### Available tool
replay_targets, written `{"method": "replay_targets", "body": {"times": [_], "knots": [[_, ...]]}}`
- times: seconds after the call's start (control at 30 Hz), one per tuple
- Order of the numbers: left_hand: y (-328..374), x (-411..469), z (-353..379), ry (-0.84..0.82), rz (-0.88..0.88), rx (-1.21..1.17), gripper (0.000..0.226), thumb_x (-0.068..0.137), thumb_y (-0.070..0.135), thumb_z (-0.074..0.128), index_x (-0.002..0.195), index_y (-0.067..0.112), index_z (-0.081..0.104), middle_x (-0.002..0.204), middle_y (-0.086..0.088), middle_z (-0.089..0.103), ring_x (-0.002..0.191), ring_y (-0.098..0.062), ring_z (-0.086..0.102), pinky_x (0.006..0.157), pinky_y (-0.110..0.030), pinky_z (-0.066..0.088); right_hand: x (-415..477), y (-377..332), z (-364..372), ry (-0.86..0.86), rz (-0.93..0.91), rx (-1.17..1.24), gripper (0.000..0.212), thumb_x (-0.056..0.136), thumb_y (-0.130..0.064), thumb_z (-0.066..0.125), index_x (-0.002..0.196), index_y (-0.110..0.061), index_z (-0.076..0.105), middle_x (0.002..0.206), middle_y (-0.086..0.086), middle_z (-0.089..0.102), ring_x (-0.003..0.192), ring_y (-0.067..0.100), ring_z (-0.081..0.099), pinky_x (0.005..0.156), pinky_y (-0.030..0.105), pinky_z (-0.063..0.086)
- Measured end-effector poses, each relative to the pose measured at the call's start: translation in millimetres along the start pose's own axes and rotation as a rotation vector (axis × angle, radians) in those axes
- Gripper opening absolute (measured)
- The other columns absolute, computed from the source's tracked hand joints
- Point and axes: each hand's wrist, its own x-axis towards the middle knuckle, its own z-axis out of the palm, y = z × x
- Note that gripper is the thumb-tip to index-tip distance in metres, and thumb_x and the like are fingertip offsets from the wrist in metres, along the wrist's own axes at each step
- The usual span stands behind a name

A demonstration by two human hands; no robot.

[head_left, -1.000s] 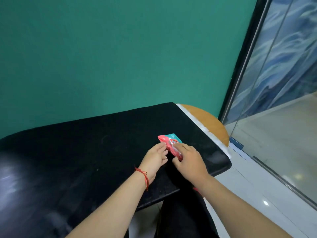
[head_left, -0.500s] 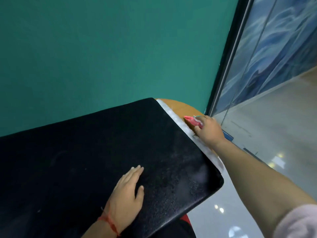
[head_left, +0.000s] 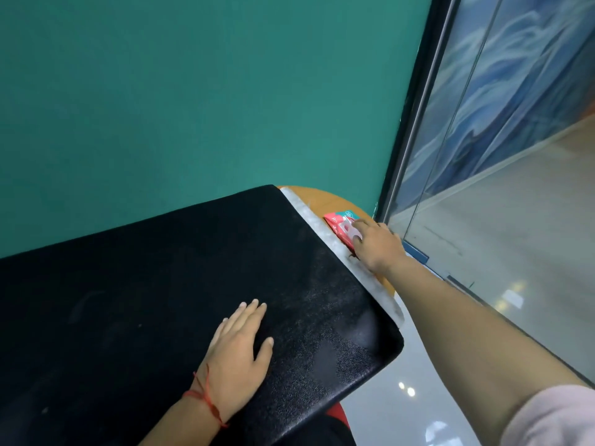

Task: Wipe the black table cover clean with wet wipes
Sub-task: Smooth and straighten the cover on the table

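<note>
Though 2 hands (head_left: 240,352) (head_left: 378,246), 1 wipes pack (head_left: 337,221).

A teal wall (head_left: 193,91) behind — a blue-patterned glass panel (head_left: 531,91) at right, glossy floor (head_left: 386,413) below, orange table (head_left: 325,201) edge.
</note>
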Motion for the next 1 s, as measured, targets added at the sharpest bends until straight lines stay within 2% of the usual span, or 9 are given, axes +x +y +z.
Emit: {"method": "replay_targets", "body": {"times": [0.1, 0.2, 0.3, 0.53, 0.6, 0.67, 0.73, 0.87, 1.0], "knots": [[-9.4, -18.1, -10.6, 0.020, -0.002, 0.011, 0.064, 0.107, 0.044, 0.047, 0.165, 0.031, 0.023, 0.167, 0.023, 0.016, 0.156, 0.003, 0.001, 0.129, -0.027, 0.003, -11.4, -3.3, -12.7, 0.047, 0.000, 0.012, 0.047, 0.109, -0.035, 0.041, 0.154, -0.024, 0.047, 0.161, -0.004, 0.045, 0.138, 0.030, 0.047, 0.110, 0.052, 0.045], [-27.2, -44.0, -24.0, 0.036, -0.025, 0.033, 0.066, 0.106, 0.047, 0.050, 0.164, 0.031, 0.025, 0.166, 0.023, 0.020, 0.157, 0.002, 0.004, 0.131, -0.029, 0.007, -28.9, -15.1, -17.2, 0.075, -0.040, 0.034, 0.048, 0.108, -0.038, 0.046, 0.154, -0.026, 0.049, 0.161, -0.004, 0.045, 0.139, 0.031, 0.047, 0.113, 0.052, 0.044], [-48.0, -73.3, -36.0, 0.054, -0.065, 0.057, 0.067, 0.104, 0.047, 0.053, 0.164, 0.028, 0.028, 0.169, 0.015, 0.026, 0.158, -0.003, 0.010, 0.131, -0.031, 0.012, -56.6, -46.1, -11.5, 0.060, -0.162, 0.085, 0.047, 0.105, -0.039, 0.052, 0.151, -0.029, 0.052, 0.161, -0.006, 0.046, 0.143, 0.028, 0.046, 0.117, 0.049, 0.041], [-84.7, -146.6, -73.2, 0.086, -0.158, 0.154, 0.071, 0.102, 0.048, 0.056, 0.164, 0.024, 0.030, 0.169, 0.006, 0.031, 0.159, -0.012, 0.018, 0.130, -0.037, 0.019, -146.5, -151.1, 11.1, -0.057, -0.458, 0.136, 0.047, 0.104, -0.042, 0.058, 0.150, -0.034, 0.052, 0.156, -0.014, 0.047, 0.139, 0.023, 0.047, 0.109, 0.050, 0.046], [-95.3, -173.1, -82.1, 0.077, -0.195, 0.189, 0.080, 0.096, 0.061, 0.052, 0.164, 0.024, 0.030, 0.169, 0.006, 0.032, 0.159, -0.013, 0.018, 0.129, -0.036, 0.020, -180.6, -180.2, 20.3, -0.103, -0.552, 0.126, 0.050, 0.103, -0.046, 0.059, 0.151, -0.035, 0.050, 0.156, -0.015, 0.047, 0.140, 0.023, 0.047, 0.110, 0.049, 0.045], [-107.1, -204.4, -93.2, 0.059, -0.222, 0.204, 0.100, 0.081, 0.081, 0.038, 0.164, 0.025, 0.028, 0.170, 0.008, 0.029, 0.160, -0.012, 0.016, 0.130, -0.037, 0.019, -216.9, -211.2, 29.5, -0.154, -0.670, 0.109, 0.055, 0.100, -0.052, 0.061, 0.152, -0.038, 0.049, 0.157, -0.016, 0.046, 0.142, 0.020, 0.045, 0.112, 0.048, 0.043], [-119.6, -233.0, -102.1, 0.040, -0.259, 0.232, 0.111, 0.075, 0.090, 0.039, 0.165, 0.027, 0.027, 0.171, 0.010, 0.026, 0.160, -0.012, 0.014, 0.130, -0.039, 0.017, -251.0, -239.2, 38.2, -0.229, -0.760, 0.091, 0.063, 0.096, -0.063, 0.061, 0.154, -0.041, 0.046, 0.159, -0.019, 0.043, 0.144, 0.017, 0.042, 0.115, 0.048, 0.039], [-144.8, -287.1, -113.9, 0.033, -0.336, 0.267, 0.116, 0.072, 0.092, 0.054, 0.165, 0.029, 0.025, 0.172, 0.011, 0.020, 0.161, -0.010, 0.008, 0.130, -0.042, 0.015, -314.1, -280.2, 60.7, -0.330, -0.932, 0.012, 0.089, 0.082, -0.083, 0.062, 0.158, -0.043, 0.039, 0.163, -0.021, 0.037, 0.149, 0.013, 0.033, 0.119, 0.043, 0.031], [-170.5, -328.0, -123.6, 0.083, -0.418, 0.316, 0.110, 0.076, 0.084, 0.062, 0.165, 0.030, 0.025, 0.172, 0.013, 0.018, 0.161, -0.010, 0.008, 0.130, -0.042, 0.013, -347.0, -305.0, 76.3, -0.293, -0.987, -0.124, 0.101, 0.078, -0.078, 0.069, 0.163, -0.042, 0.028, 0.170, -0.017, 0.024, 0.154, 0.019, 0.023, 0.121, 0.049, 0.031]]}}
